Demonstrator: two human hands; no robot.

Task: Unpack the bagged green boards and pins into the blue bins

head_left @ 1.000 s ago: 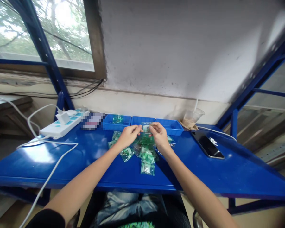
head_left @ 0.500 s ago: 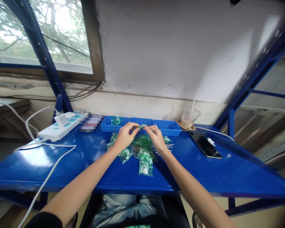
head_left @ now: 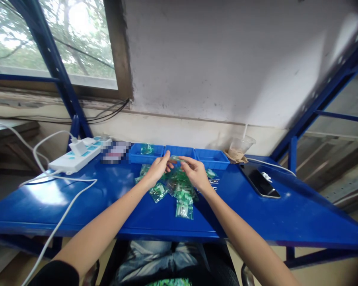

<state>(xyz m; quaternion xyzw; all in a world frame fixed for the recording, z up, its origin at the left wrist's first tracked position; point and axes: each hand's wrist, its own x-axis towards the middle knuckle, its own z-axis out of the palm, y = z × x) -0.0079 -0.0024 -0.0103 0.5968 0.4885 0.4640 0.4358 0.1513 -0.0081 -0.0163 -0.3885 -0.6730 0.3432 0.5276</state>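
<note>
The right hand (head_left: 196,173) pinches one end of a small clear-green packet (head_left: 176,158). At its opposite end, the left hand (head_left: 156,170) has thumb and fingers spread; its contact cannot be determined. The packet pile (head_left: 183,194) lies below the grip, blue bins (head_left: 213,163) beyond it. Risk: slick film and a narrow pinch could let the packet slip into the pile.
</note>
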